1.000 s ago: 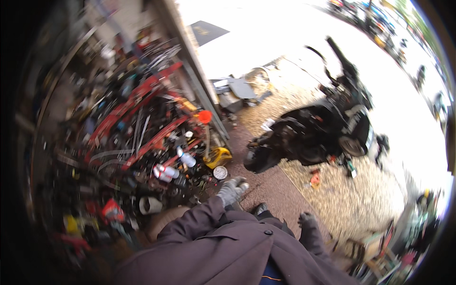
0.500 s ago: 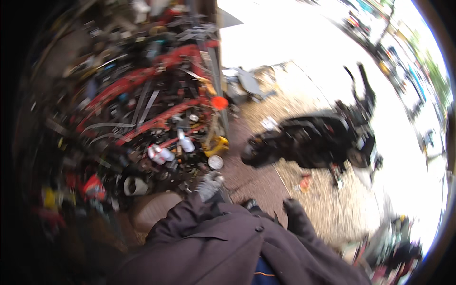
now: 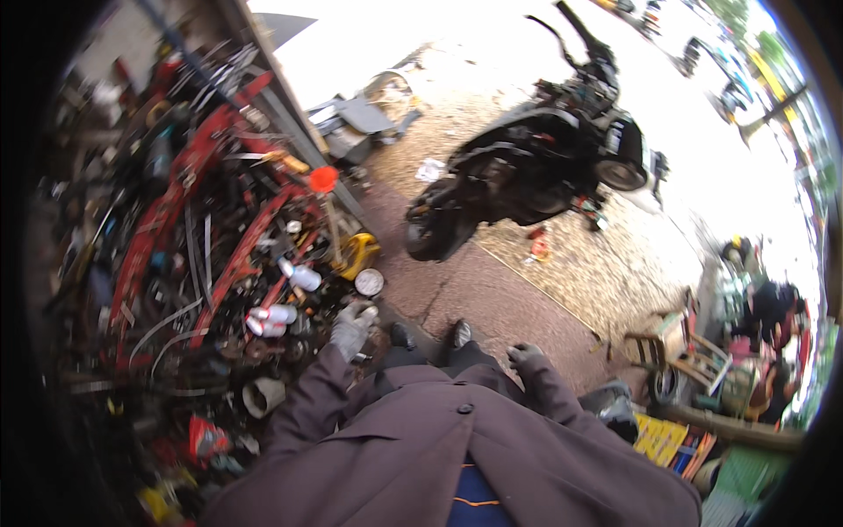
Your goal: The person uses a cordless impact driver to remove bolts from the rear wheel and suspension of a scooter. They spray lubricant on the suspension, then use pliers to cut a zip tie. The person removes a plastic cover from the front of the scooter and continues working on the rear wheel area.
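Note:
My left hand, in a grey glove, is closed, its fingers curled beside the crowded parts rack; a small pale thing may be at its fingertips, too blurred to name. Nearest to it are a round white tub and a yellow container. Low at my right side hangs my right hand, gloved in darker grey. Its fingers look curled, and whatever may be inside them is hidden. Ahead, a black motor scooter stands partly stripped on the pavement, out of reach of both hands.
On the left, a red metal rack is heaped with parts, bottles and an orange funnel. Grey panels lie beyond it. To the right are a wooden chair and a yellow tray. Red-brown paving lies ahead.
My view has turned right, so the rack and scooter sit farther left. My left hand has shifted slightly left in view; the right hand now shows more clearly.

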`<action>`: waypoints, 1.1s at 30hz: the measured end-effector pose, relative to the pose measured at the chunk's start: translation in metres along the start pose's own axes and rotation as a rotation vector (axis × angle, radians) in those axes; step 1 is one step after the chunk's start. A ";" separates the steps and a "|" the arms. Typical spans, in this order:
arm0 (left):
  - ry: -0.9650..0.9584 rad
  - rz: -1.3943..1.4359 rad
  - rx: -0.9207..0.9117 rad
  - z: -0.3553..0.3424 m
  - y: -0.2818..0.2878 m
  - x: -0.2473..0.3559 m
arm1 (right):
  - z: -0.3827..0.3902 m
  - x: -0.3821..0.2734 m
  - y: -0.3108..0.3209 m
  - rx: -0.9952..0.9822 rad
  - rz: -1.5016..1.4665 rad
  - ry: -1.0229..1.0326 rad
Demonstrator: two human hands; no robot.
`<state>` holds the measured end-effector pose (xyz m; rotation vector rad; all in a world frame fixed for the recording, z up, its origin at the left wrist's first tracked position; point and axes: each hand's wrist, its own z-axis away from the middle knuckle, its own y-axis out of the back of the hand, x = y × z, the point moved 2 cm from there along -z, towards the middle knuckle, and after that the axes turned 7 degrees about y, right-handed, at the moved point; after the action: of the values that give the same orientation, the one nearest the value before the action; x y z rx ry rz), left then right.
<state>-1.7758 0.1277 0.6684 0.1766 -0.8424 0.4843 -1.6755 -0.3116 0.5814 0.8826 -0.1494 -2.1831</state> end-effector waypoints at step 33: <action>-0.127 0.876 0.691 0.027 0.240 -0.093 | -0.103 -0.157 -0.102 -0.419 0.333 0.012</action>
<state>-1.9612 0.2973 0.6070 0.4787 -0.8222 1.6019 -1.5984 -0.1142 0.5521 0.5846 0.1543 -1.8044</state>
